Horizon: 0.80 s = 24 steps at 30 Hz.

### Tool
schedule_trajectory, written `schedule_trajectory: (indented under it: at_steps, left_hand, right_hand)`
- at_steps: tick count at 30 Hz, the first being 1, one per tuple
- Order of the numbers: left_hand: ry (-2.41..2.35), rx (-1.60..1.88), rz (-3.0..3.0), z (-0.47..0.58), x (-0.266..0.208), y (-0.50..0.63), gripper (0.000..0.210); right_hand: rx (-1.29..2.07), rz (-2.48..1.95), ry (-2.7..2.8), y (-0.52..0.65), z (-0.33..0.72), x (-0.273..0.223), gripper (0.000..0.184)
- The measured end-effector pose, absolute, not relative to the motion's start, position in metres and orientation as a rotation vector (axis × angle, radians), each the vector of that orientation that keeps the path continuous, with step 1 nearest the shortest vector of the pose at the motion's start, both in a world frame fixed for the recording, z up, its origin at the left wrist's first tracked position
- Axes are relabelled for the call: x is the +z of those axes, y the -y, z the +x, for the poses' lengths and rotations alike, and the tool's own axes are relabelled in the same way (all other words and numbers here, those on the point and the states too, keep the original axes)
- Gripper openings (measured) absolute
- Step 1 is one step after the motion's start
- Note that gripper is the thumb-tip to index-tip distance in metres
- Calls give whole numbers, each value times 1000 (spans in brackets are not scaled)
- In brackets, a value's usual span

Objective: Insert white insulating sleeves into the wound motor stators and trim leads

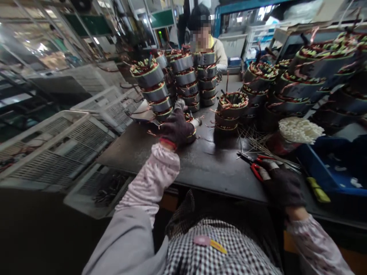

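My left hand [178, 126], in a dark glove with pale fingertips, reaches across the table onto a low wire-wound motor stator [190, 138]. Its thumb and fingers are spread around the stator's top, and the palm hides much of it. Near the table's front edge at the right, my right hand [282, 183], gloved alike, is closed on red-handled pliers [256, 172]. Their dark jaws point left, just above or on the tabletop; which one I cannot tell. Beyond my left hand rises a stack of stators [156, 93] with copper wire ends sticking out.
More stator stacks [229, 110] stand across the table [200, 168]. Thin white sticks [254, 141] lie beside a container of white tubes [301, 130]. A blue bin [341, 179] and yellow-green object [318, 190] are right; crates [57, 141] left. A person [219, 53] is opposite.
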<state>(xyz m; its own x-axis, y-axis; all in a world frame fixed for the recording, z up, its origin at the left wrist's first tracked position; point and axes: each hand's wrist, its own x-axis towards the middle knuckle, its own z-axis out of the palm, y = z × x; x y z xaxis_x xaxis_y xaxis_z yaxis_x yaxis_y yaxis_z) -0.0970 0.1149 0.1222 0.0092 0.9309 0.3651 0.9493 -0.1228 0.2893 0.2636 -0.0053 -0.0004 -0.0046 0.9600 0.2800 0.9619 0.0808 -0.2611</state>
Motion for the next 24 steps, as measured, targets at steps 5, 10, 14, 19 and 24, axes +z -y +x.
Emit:
schedule_trajectory:
  at_steps: [5,10,14,19,24]
  left_hand:
    - [2211,-240,-2268,-113,119,-146,48]
    - [2088,-493,-2123,-110,88,-113,57]
    - [1938,-855,-2213,-110,65,-64,56]
    - [1799,-760,-2755,-67,58,-11,52]
    - [1683,-446,-2905,-14,51,6,59]
  right_hand:
    - [17,-1943,2007,8,256,11,42]
    - [1,-1977,2000,11,252,18,44]
    - [-26,-2005,1979,9,251,15,44]
    - [-36,-2049,1972,5,254,13,47]
    - [-119,-1782,1838,11,254,1,47]
